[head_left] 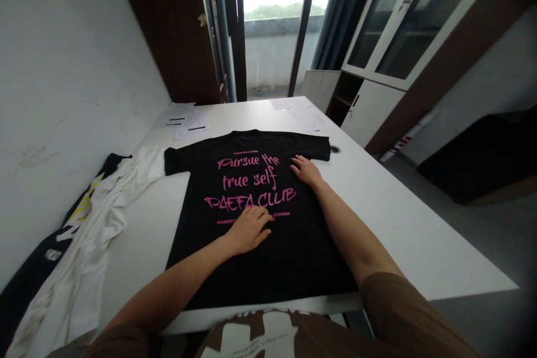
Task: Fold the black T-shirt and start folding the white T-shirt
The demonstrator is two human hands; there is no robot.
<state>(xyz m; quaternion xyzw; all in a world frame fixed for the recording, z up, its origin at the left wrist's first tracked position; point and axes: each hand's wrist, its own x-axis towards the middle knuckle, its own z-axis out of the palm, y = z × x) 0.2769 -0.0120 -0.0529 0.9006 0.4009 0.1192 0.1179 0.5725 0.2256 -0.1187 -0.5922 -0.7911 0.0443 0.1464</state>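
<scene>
A black T-shirt [260, 263] lies spread out on the white table [403, 224], its collar toward the far side and its hem near the front edge. Pink lettering runs across its upper half. My left hand [250, 229] rests on the middle of the shirt over the lowest lines of print, palm down with fingers apart. Near the shirt's right side, below the right sleeve, my right hand [307, 171] lies on the cloth with its fingers spread. Neither hand grips the fabric.
White garments [90, 235] and dark clothing [31, 263] lie along the table's left side by the wall. Papers [191, 123] are at the far left, more sheets [300, 113] at the far edge. A cabinet [373, 112] stands beyond the table at the right.
</scene>
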